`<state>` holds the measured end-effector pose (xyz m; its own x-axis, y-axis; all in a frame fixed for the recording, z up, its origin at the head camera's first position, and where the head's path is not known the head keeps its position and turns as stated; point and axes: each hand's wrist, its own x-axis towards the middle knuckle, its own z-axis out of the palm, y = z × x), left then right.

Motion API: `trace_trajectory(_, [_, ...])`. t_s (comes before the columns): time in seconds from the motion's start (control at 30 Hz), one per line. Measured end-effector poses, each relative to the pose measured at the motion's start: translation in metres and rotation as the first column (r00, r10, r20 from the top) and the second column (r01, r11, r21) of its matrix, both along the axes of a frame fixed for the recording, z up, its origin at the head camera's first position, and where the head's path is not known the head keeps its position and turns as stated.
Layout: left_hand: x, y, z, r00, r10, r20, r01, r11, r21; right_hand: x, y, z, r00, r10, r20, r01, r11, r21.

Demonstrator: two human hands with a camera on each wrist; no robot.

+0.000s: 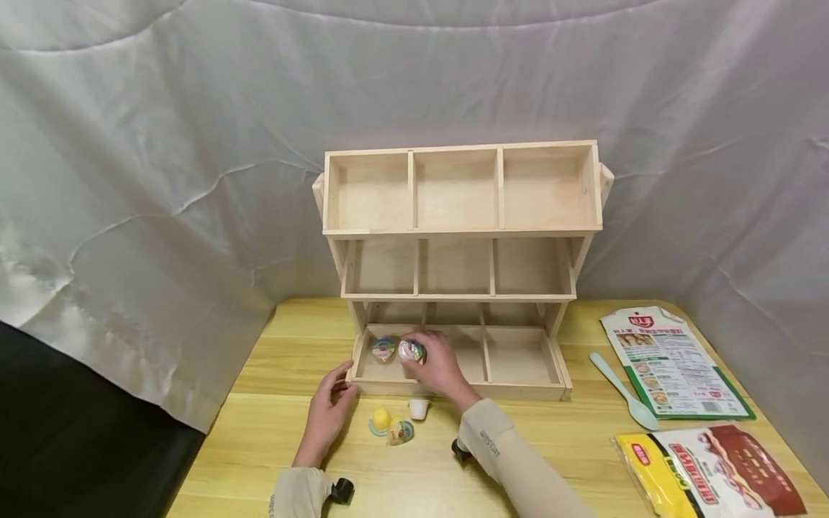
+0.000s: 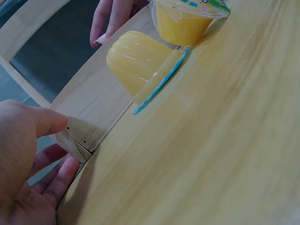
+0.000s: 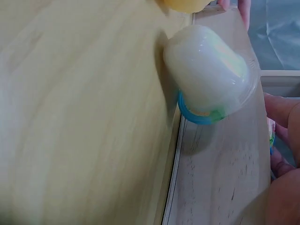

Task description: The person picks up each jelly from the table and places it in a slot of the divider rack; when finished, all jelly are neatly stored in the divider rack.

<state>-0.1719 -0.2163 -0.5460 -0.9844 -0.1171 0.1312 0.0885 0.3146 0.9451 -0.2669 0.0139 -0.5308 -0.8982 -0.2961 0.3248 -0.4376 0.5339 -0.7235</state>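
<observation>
My right hand (image 1: pixel 439 363) pinches a jelly cup (image 1: pixel 411 351) over the bottom tray's left compartment, its printed lid facing up. Beside it, another jelly cup (image 1: pixel 383 350) sits in that same compartment. The left hand (image 1: pixel 332 410) holds the front left corner of the wooden tiered rack (image 1: pixel 453 391), with fingers on both sides of the corner in the left wrist view. On the table before the rack lie a yellow jelly cup (image 2: pixel 140 65) on its side, a second yellow jelly cup (image 2: pixel 183 23) and a white jelly cup (image 3: pixel 206 70), tipped against the tray's front.
Above the bottom tray, the rack has two more tiers, each with three compartments. To the right lie a pale blue spoon (image 1: pixel 624 392), a white and green food packet (image 1: pixel 676 363) and a yellow, white and brown packet (image 1: pixel 712 471). Grey cloth (image 1: pixel 194 144) hangs behind.
</observation>
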Motion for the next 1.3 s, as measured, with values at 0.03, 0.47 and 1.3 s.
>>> trace_trajectory(0.03, [0.000, 0.000, 0.002, 1.000, -0.002, -0.002, 0.002, 1.000, 0.000, -0.001, 0.000, -0.001, 1.000, -0.003, -0.005, 0.003, 1.000, 0.008])
trace_trajectory(0.47, [0.000, 0.000, -0.002, 1.000, 0.004, 0.002, -0.004, 1.000, 0.003, -0.007, -0.004, -0.007, 0.997, -0.037, -0.069, 0.047, 0.987, 0.153])
trace_trajectory(1.3, [-0.011, -0.007, -0.027, 1.000, 0.017, -0.008, -0.017, 1.000, -0.022, -0.005, -0.005, -0.004, 0.992, -0.034, -0.121, 0.063, 0.965, 0.253])
